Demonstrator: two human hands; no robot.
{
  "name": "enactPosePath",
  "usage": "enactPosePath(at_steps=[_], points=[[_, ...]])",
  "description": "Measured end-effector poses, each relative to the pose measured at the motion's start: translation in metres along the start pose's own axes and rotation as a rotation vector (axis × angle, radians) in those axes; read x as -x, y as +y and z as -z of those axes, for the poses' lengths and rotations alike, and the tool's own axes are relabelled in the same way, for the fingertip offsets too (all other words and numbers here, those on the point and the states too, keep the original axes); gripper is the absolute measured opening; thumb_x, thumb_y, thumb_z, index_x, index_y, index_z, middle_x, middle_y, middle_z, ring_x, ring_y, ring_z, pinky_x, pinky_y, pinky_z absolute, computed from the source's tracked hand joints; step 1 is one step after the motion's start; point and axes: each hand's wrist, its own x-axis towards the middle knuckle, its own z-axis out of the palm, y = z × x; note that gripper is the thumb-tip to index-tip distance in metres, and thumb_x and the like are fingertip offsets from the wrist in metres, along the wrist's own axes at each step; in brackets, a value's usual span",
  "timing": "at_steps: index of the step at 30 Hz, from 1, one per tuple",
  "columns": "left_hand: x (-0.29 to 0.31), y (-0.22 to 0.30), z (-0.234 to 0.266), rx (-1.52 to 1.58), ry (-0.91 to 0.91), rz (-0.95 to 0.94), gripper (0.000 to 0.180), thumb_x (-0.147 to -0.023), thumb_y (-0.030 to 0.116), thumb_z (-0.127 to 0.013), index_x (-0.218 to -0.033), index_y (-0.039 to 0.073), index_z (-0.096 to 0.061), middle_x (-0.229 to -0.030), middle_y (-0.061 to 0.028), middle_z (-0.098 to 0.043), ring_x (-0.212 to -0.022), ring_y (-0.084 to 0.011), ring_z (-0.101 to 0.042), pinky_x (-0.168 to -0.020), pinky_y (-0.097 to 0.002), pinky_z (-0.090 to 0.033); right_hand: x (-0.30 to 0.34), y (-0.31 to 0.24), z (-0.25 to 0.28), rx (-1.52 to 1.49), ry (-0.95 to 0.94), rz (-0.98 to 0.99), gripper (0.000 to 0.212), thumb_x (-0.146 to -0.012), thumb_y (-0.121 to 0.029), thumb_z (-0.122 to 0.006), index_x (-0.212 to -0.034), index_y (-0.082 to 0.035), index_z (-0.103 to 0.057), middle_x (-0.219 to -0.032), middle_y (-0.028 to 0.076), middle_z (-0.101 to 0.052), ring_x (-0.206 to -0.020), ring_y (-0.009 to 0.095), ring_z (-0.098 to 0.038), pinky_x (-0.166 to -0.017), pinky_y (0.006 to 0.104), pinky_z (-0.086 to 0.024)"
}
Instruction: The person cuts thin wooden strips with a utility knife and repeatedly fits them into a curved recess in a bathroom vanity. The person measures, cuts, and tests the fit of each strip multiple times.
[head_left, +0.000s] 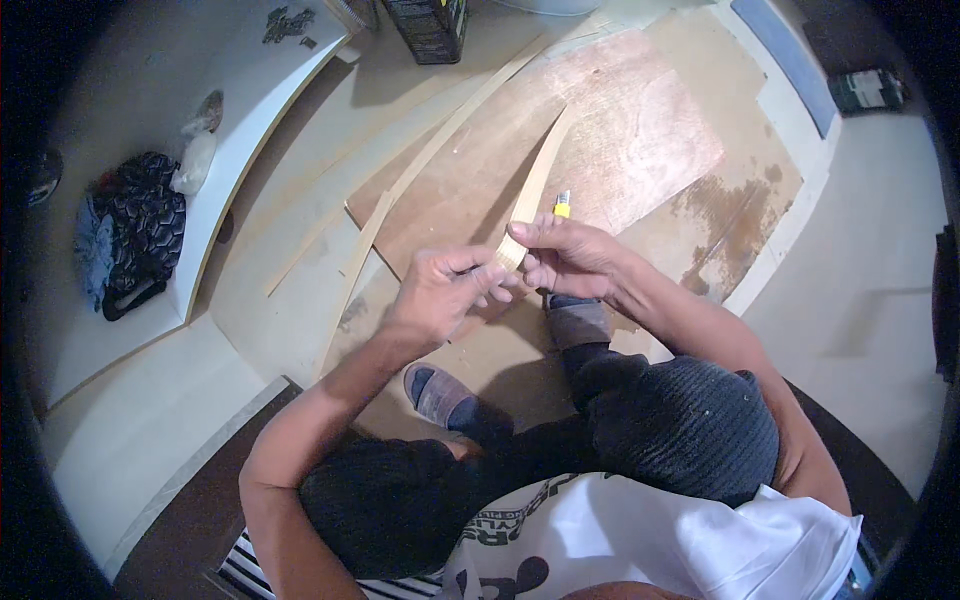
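A pale wood-grain edging strip [541, 175] is pinched in both my hands above a board, its far part curving up and away. My left hand [437, 293] grips its near end between thumb and fingers. Just beyond, my right hand [578, 254] presses its thumb on the strip, with fingers curled beneath. A yellow utility knife [562, 210] with its blade showing pokes out past my right hand; the hand hides the rest, and whether it is held there or lies below is unclear.
Under my hands is a reddish plywood board [640, 130] on the stained floor. Long thin strips [405, 185] run along its left side. A black container [428, 30] stands at the back. At left, a white panel [245, 120] holds a black patterned item [150, 215] and a plastic bag [196, 160].
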Motion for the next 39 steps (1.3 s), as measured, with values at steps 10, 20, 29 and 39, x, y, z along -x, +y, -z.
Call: enactPosePath(at_steps=[10,20,29,39], points=[[-0.008,0.004,-0.004,0.041,0.127,0.146,0.028,-0.095,0.027,-0.058,-0.105,0.002,-0.066,-0.09,-0.0065,-0.069,-0.076,-0.011,-0.065,-0.058,-0.0237,-0.05,-0.009,0.002,-0.009,0.388,0.323,0.274,0.025,-0.089,-0.021,-0.066,-0.094,0.003,-0.066,-0.079,0.011,-0.069,-0.068,0.019,-0.066,-0.059,0.0291,-0.055],[-0.014,-0.012,-0.003,0.086,0.202,0.18,0.029,-0.094,0.026,-0.059,-0.104,-0.001,-0.066,-0.09,-0.0092,-0.069,-0.075,-0.0139,-0.066,-0.06,-0.0258,-0.053,-0.004,0.009,-0.023,1.128,0.583,0.689,0.017,-0.083,-0.014,-0.071,-0.086,0.002,-0.068,-0.074,0.008,-0.068,-0.07,0.011,-0.064,-0.063,0.0254,-0.05],[-0.013,-0.018,-0.009,0.024,0.26,0.123,0.022,-0.093,0.02,-0.06,-0.095,0.0,-0.07,-0.08,-0.0048,-0.068,-0.067,-0.0088,-0.063,-0.054,-0.023,-0.05,-0.008,0.016,-0.012,0.893,0.66,0.353,0.02,-0.084,-0.018,-0.072,-0.085,0.001,-0.064,-0.073,0.007,-0.066,-0.063,0.011,-0.062,-0.055,0.0241,-0.051],[-0.008,-0.018,-0.01,-0.086,0.199,0.066,0.021,-0.092,0.018,-0.062,-0.103,0.001,-0.07,-0.084,-0.004,-0.069,-0.071,-0.008,-0.063,-0.058,-0.0215,-0.049,-0.009,0.017,0.016,0.067,0.175,-0.191,0.027,-0.094,-0.032,-0.059,-0.1,-0.006,-0.06,-0.08,-0.001,-0.062,-0.064,0.005,-0.058,-0.054,0.0165,-0.052]])
